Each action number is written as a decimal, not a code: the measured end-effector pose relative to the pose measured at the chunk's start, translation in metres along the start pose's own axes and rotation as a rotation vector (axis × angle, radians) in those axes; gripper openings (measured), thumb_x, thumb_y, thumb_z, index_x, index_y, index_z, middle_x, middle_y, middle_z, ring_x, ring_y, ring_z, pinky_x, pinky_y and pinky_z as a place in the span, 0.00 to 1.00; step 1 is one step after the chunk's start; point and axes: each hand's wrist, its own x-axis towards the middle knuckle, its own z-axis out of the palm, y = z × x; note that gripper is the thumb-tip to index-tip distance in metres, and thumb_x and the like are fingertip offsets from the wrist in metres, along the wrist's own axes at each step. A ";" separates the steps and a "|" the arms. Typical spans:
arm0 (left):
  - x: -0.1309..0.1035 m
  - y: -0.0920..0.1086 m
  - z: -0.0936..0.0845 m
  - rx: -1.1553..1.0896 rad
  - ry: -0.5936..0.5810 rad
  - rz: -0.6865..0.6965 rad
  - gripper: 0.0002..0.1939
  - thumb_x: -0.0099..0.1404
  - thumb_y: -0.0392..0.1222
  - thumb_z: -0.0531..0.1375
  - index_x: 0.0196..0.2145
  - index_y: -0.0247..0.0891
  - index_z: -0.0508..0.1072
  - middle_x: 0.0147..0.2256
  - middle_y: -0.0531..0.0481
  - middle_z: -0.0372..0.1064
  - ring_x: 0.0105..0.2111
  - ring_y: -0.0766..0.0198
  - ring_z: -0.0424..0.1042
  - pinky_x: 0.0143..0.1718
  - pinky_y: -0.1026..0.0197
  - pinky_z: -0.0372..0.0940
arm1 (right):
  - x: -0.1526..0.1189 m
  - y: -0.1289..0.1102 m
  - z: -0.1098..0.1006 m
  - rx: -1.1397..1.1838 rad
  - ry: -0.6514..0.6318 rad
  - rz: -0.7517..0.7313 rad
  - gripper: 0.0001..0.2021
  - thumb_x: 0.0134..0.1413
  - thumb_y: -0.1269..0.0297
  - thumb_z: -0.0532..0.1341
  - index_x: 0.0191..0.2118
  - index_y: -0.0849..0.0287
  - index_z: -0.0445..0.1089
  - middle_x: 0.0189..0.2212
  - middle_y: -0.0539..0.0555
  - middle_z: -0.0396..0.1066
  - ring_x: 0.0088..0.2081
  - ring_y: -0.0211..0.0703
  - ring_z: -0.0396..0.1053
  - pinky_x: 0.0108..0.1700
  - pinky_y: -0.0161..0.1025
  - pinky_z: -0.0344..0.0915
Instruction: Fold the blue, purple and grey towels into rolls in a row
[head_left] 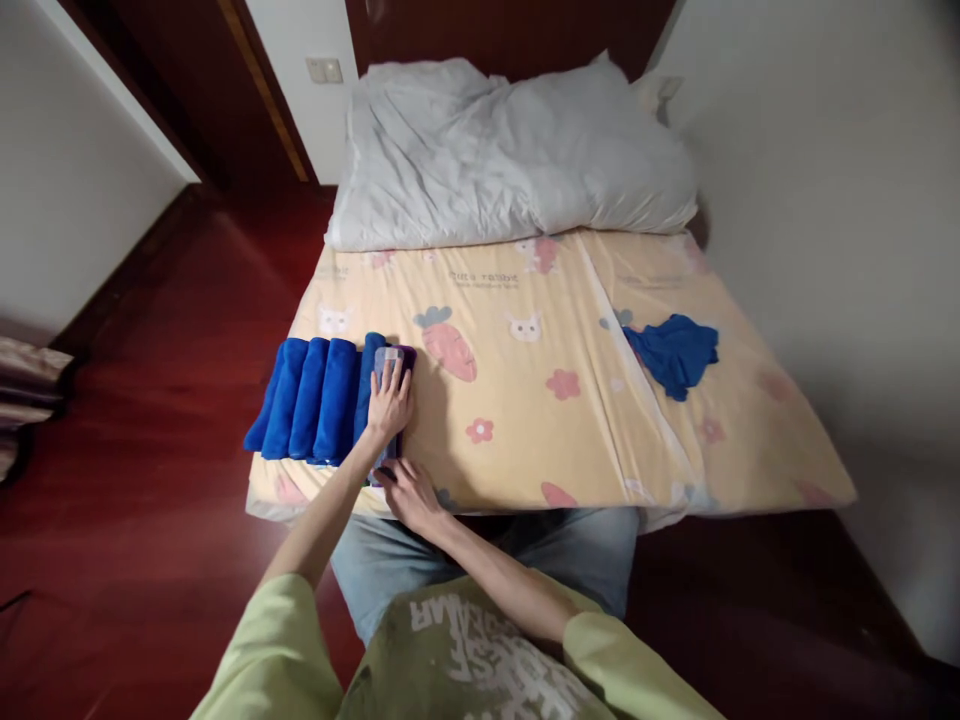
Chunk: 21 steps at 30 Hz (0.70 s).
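My left hand point(390, 402) lies with its fingers stretched out over a long, clear plastic case point(388, 356), on its upper half. Something dark purple point(408, 358) shows along the case's right side. At the near end of the case my right hand point(411, 497) has its fingers drawn together by a small dark part; what they grip, if anything, is partly hidden. Just left of the case is a row of several rolled blue towels point(335, 400), side by side. The roll closest to the case point(367, 385) is partly covered by it.
Everything lies on a bed with a yellow rabbit-and-carrot sheet point(517, 400). A crumpled blue cloth point(679, 352) rests on its right side. A white quilt point(517, 150) is heaped at the headboard. Red flooring point(150, 400) borders the bed's left side; a wall point(817, 250) stands right.
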 end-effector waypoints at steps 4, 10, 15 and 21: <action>-0.015 -0.004 0.018 -0.013 -0.014 -0.025 0.31 0.68 0.36 0.49 0.68 0.30 0.64 0.72 0.34 0.43 0.73 0.40 0.41 0.68 0.27 0.40 | -0.043 0.004 -0.025 0.099 0.109 -0.007 0.25 0.63 0.70 0.59 0.65 0.53 0.65 0.61 0.58 0.66 0.59 0.47 0.64 0.61 0.47 0.66; -0.014 0.005 0.019 -0.091 0.094 0.055 0.31 0.64 0.34 0.51 0.65 0.29 0.67 0.72 0.30 0.45 0.73 0.37 0.40 0.68 0.25 0.41 | -0.168 0.058 -0.060 0.163 0.409 0.281 0.20 0.63 0.70 0.58 0.59 0.51 0.71 0.53 0.58 0.73 0.56 0.48 0.71 0.58 0.50 0.73; -0.033 0.096 0.053 -0.172 0.038 0.205 0.27 0.65 0.35 0.53 0.61 0.35 0.69 0.66 0.32 0.59 0.69 0.40 0.54 0.65 0.34 0.55 | -0.266 0.123 -0.082 0.104 0.659 0.630 0.14 0.63 0.64 0.57 0.51 0.54 0.74 0.48 0.60 0.76 0.52 0.52 0.74 0.56 0.55 0.73; -0.070 0.222 0.114 -0.372 0.030 0.258 0.19 0.70 0.38 0.53 0.56 0.37 0.72 0.55 0.34 0.70 0.56 0.46 0.69 0.56 0.44 0.65 | -0.298 0.202 -0.127 0.078 0.830 0.866 0.18 0.61 0.55 0.58 0.51 0.58 0.72 0.49 0.63 0.75 0.48 0.51 0.74 0.51 0.53 0.74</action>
